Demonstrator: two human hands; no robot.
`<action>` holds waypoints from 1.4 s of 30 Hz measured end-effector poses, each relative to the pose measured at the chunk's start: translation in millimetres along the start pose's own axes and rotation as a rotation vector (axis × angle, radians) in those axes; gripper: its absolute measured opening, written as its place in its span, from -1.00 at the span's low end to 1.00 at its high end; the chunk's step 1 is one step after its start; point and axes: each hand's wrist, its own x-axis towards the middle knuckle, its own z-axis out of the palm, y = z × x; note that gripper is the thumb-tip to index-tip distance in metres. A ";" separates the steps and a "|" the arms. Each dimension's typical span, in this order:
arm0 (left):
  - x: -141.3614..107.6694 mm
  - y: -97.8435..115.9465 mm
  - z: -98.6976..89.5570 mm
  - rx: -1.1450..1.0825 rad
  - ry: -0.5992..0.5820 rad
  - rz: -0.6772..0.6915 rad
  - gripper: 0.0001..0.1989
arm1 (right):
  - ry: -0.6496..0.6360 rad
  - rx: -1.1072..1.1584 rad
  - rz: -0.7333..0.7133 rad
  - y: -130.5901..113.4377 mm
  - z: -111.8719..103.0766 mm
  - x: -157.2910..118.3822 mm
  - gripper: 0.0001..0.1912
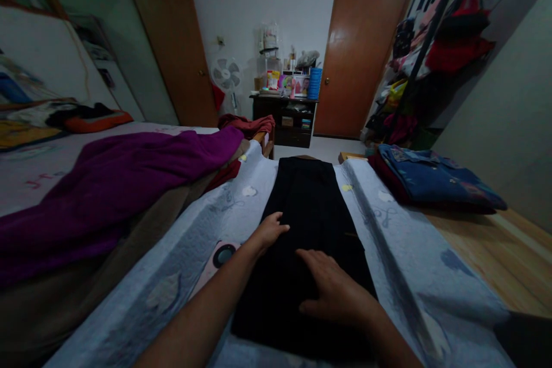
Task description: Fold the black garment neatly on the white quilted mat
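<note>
A black folded garment (306, 195), long and flat, lies on a pale blue patterned sheet (392, 241) in front of me. My left hand (271, 231) rests at the garment's left side, thumb and fingers apart. On the garment's nearer half lies my right hand (330, 287), its fingers stretched out and its thumb spread. Nothing shows in either hand. Beside my left forearm is a pink phone (219, 259) with a round black camera part, partly hidden by that arm.
A purple blanket (142, 167) covers part of the bed at left. Folded blue clothing (435, 175) sits on a wooden surface (478, 247) at right. Beyond are a dark cabinet (280, 121), a white fan (226, 73), a brown door (351, 63) and hanging clothes.
</note>
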 end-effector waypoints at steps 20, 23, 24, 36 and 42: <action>-83.4 -5.9 -4.1 0.057 -0.220 -0.052 -0.57 | 0.650 -0.113 0.181 31.1 42.2 -22.3 -0.46; -95.3 -6.1 -4.0 -0.030 -0.273 -0.108 -0.55 | 0.641 -0.040 0.288 31.6 40.3 -24.1 -0.51; -98.2 -7.4 -3.4 -0.048 -0.277 -0.115 -0.53 | 0.634 0.000 0.317 30.9 38.7 -24.6 -0.53; -109.3 -22.7 19.6 -0.154 -0.097 -0.049 -0.45 | 0.599 0.436 0.265 22.8 34.2 -8.2 -0.48; -114.5 -21.2 19.3 0.119 -0.005 0.068 -0.58 | 0.588 0.402 0.268 20.6 34.9 -10.8 -0.58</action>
